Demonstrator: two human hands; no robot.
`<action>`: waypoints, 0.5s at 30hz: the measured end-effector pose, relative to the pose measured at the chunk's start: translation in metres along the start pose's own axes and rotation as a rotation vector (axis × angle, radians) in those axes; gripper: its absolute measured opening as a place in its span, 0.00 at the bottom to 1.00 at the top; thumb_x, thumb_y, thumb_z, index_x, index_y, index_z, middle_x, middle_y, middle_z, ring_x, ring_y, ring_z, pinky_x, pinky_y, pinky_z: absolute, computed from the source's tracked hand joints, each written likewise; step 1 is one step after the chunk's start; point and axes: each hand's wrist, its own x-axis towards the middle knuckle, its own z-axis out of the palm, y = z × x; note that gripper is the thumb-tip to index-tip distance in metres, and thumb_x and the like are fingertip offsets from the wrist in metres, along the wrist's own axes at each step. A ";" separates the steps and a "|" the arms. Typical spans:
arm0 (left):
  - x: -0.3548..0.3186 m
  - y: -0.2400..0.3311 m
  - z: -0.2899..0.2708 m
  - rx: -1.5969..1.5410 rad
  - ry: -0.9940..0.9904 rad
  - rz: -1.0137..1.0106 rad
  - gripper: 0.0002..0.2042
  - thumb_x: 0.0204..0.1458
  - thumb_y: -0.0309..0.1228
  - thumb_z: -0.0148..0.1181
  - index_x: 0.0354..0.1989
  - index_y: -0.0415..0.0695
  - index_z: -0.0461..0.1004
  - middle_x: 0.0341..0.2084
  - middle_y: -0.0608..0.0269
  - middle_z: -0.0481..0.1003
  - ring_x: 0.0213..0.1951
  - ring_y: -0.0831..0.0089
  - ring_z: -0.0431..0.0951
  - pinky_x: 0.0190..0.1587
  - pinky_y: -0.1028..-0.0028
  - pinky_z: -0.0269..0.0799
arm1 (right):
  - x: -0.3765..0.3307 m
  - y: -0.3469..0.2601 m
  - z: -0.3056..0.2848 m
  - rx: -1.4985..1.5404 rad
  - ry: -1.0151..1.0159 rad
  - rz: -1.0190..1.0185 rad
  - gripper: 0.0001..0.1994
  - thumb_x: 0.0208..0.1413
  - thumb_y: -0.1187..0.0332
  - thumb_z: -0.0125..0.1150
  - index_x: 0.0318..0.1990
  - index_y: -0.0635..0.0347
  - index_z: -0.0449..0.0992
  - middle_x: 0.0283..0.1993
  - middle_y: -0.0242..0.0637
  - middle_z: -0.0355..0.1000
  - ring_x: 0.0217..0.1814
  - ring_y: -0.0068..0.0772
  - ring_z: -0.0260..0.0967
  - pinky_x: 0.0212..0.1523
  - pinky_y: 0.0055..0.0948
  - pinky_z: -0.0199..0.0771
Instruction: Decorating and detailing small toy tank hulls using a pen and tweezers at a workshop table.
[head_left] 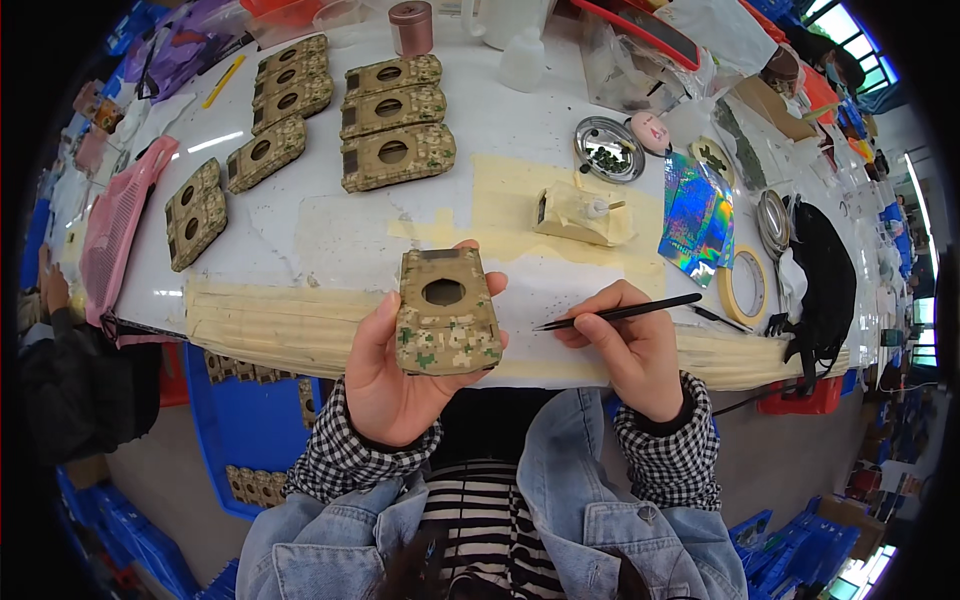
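My left hand [395,390] is closed round a camouflage-patterned shell [448,335], tan with green and brown pixel blotches and a round hole, held up above the table's near edge. Between the fingers of my right hand [635,350] is a pair of black tweezers [625,312], the thin tip pointing left toward the shell without touching it. Similar shells lie on the white table in a middle stack [398,155], a left stack [290,80] and a pair at the far left [197,213]. A small taped block with a white peg [585,212] sits beyond my right hand.
A round metal dish [609,150] holds small dark green bits. Right of it lie shiny holographic sheets [695,215], a masking tape roll [744,286] and a black bag [825,280]. A pink basket [125,230] stands left. Below the table, a blue tray [235,420] contains more shells.
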 end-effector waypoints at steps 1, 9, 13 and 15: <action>0.000 0.000 -0.001 0.000 -0.009 0.000 0.30 0.63 0.45 0.34 0.68 0.39 0.39 0.61 0.41 0.56 0.54 0.48 0.70 0.52 0.60 0.75 | 0.000 0.000 0.001 0.012 0.017 0.002 0.04 0.59 0.76 0.55 0.37 0.70 0.71 0.33 0.37 0.74 0.35 0.22 0.73 0.38 0.19 0.73; -0.001 0.001 0.000 0.014 -0.004 -0.005 0.30 0.63 0.45 0.35 0.68 0.40 0.40 0.61 0.42 0.57 0.54 0.49 0.71 0.52 0.61 0.75 | 0.001 0.000 0.001 -0.019 0.019 -0.002 0.04 0.58 0.75 0.56 0.36 0.69 0.71 0.30 0.36 0.74 0.34 0.21 0.73 0.36 0.19 0.73; -0.001 0.001 0.000 0.032 0.011 -0.009 0.31 0.63 0.45 0.36 0.68 0.40 0.40 0.61 0.42 0.57 0.54 0.49 0.71 0.52 0.61 0.75 | 0.001 0.002 0.001 -0.011 0.023 -0.007 0.04 0.58 0.75 0.56 0.36 0.69 0.71 0.30 0.36 0.74 0.33 0.21 0.73 0.36 0.18 0.72; -0.001 0.002 -0.001 0.037 0.015 -0.008 0.31 0.63 0.45 0.36 0.68 0.40 0.40 0.61 0.43 0.58 0.54 0.49 0.71 0.52 0.61 0.75 | 0.001 0.001 0.001 -0.018 0.019 -0.006 0.04 0.58 0.75 0.56 0.36 0.69 0.71 0.31 0.37 0.74 0.33 0.21 0.73 0.36 0.19 0.73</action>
